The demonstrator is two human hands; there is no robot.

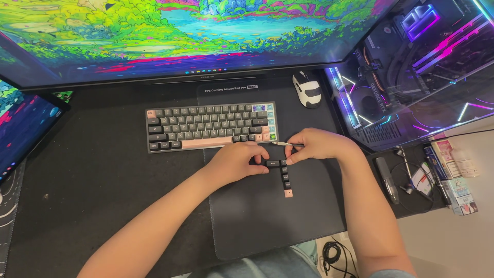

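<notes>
Keycaps are coming off the keyboard [211,126]. Left hand [237,160] curls around a dark keycap [273,163] on the mat [257,216]; right hand [315,144] pinches a wire puller [284,144] just beside. Next, I'd say: add it squarely to the keycap row [286,180].

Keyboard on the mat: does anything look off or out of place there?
Yes. Several keycaps lie off the keyboard, lined up on the mouse pad below its right end. The left hand touches one; the right hand holds a thin wire tool.
</notes>
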